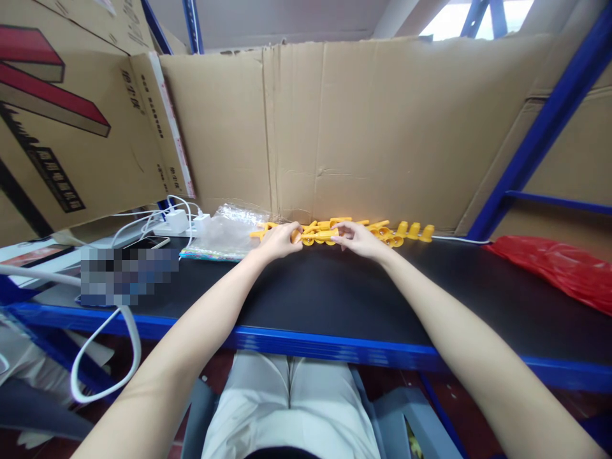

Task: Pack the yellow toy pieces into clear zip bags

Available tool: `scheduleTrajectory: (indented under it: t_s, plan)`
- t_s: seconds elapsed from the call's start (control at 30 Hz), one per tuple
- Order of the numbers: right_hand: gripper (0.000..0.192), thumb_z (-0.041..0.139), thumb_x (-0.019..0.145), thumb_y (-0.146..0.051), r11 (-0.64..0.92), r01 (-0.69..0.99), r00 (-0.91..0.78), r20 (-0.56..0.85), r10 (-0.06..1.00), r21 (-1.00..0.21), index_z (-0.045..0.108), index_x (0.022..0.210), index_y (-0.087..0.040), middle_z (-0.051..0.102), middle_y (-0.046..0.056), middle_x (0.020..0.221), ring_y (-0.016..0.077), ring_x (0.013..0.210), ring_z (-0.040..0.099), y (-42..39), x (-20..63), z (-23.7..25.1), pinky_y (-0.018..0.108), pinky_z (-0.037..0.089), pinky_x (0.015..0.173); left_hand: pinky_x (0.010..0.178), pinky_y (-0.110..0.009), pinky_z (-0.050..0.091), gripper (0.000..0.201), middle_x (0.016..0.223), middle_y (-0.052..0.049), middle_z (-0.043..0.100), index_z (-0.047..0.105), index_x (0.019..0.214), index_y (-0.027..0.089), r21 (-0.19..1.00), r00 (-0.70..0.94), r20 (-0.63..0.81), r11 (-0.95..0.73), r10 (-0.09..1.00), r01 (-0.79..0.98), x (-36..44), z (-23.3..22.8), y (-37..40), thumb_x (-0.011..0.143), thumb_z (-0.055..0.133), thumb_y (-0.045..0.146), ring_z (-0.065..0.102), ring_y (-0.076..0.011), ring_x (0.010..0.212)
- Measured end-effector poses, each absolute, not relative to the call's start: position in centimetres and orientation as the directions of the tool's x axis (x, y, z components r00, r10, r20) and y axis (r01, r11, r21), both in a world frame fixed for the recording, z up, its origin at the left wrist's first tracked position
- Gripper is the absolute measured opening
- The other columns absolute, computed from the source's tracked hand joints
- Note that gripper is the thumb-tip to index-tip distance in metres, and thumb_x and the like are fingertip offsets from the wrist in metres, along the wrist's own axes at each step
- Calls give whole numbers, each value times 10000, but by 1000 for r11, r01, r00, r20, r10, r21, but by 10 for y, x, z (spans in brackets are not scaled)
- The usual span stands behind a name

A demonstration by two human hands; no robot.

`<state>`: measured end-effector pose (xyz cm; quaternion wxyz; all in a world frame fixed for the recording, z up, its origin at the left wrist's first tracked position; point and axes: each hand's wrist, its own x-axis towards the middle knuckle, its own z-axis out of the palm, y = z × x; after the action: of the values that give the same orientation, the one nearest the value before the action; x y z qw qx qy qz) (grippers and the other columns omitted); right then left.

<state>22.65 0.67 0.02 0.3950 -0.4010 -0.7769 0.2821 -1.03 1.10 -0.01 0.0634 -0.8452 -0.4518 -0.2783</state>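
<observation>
One broad cardboard panel (392,127) filled the upper middle of the frame behind your work. Upper left: a printed cardboard box (95,153), red blocks and dark lettering on its side. Across the middle and lower frame ran the black shelf top (335,293), edged by a blue rail (335,343). Your pale trousers (287,408) showed at bottom centre, below that rail. Far right of the frame: crumpled red plastic (554,264) lying on the shelf. Left of centre: clear plastic bags (224,233), flat and shiny, near white adapters (176,220) with thin leads. A thick white cable (136,338) looped down over the rail at lower left.

Your left hand (281,240) and right hand (357,238) met the work at centre frame, well short of touching each other. Around and behind them lay a row of loose yellow pieces (342,220), close to the panel's foot. Three yellow cups (414,231) stood side by side at the row's right end. Between your hands, mid-frame, was one slim yellow piece (326,235); your left fingers gripped its rounded end, your right fingertips pinched the other. You had it roughly level; whether it touched the shelf, cannot tell.
</observation>
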Motion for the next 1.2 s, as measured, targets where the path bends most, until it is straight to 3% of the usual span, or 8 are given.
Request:
scheduleTrajectory:
  t_s: [0.13, 0.27, 0.4, 0.5, 0.6, 0.83, 1.0, 1.2]
  plan:
    - [378, 632, 676, -408, 498, 357, -345, 383, 857, -790, 494, 936, -172, 564, 24, 771, 123, 595, 569, 7, 227, -1, 328, 508, 636, 603, -243, 371, 307, 796, -16, 603, 535, 1025, 224, 167, 458, 509, -606, 728, 777, -13, -1, 9, 756, 512, 370, 552, -149, 699]
    - [417, 662, 632, -422, 545, 371, -209, 504, 838, -752, 507, 933, -179, 575, 53, 887, 148, 674, 589, 12, 234, 3, 326, 504, 645, 695, -281, 414, 513, 919, -54, 594, 364, 1255, 234, 212, 418, 507, -578, 754, 788, -23, -1, 13, 800, 465, 448, 564, -178, 822]
    - [413, 636, 661, -420, 579, 513, 31, 688, 725, -633, 516, 977, -182, 581, 56, 905, 148, 651, 570, 21, 248, 5, 320, 486, 627, 825, -350, 410, 448, 1150, -140, 515, 392, 1239, 182, 147, 229, 464, -330, 855, 933, -37, -5, 22, 823, 428, 344, 512, -250, 1029]
    - [366, 595, 711, -391, 550, 665, 115, 797, 593, -505, 525, 1002, -181, 580, 62, 912, 152, 654, 552, 27, 260, 2, 338, 477, 677, 845, -394, 411, 400, 1210, -171, 466, 478, 1165, 171, 54, 109, 258, -127, 960, 990, -42, -10, 28, 784, 461, 292, 477, -300, 1083]
    - [310, 560, 747, -318, 478, 810, 60, 859, 509, -340, 537, 1016, -167, 563, 93, 968, 172, 698, 548, 29, 271, -3, 358, 454, 744, 848, -419, 414, 390, 1221, -165, 459, 511, 1144, 196, 12, 61, 118, -63, 991, 998, -42, -11, 29, 761, 475, 264, 473, -306, 1085]
    - [301, 427, 796, -168, 381, 923, -154, 850, 504, -58, 527, 1079, -154, 536, 119, 1046, 231, 973, 501, 31, 278, -17, 347, 407, 845, 851, -409, 419, 340, 1126, -163, 546, 583, 1057, 173, -39, 43, 93, -40, 995, 998, -43, -9, 30, 739, 466, 203, 488, -294, 1070]
    - [342, 407, 788, -137, 332, 943, -187, 820, 540, -4, 526, 1108, -164, 529, 118, 1078, 239, 975, 487, 34, 276, -21, 354, 409, 831, 826, -375, 438, 359, 1103, -163, 565, 596, 1048, 164, -44, 57, 137, -51, 989, 998, -45, -12, 33, 712, 468, 178, 520, -288, 1043]
    - [350, 394, 805, -160, 379, 925, -187, 842, 506, -23, 519, 1132, -169, 516, 122, 1087, 236, 993, 483, 34, 271, -18, 360, 402, 847, 767, -365, 462, 333, 1025, -143, 606, 610, 1003, 167, 77, 100, 311, -130, 945, 989, -43, -14, 38, 722, 448, 240, 563, -275, 959]
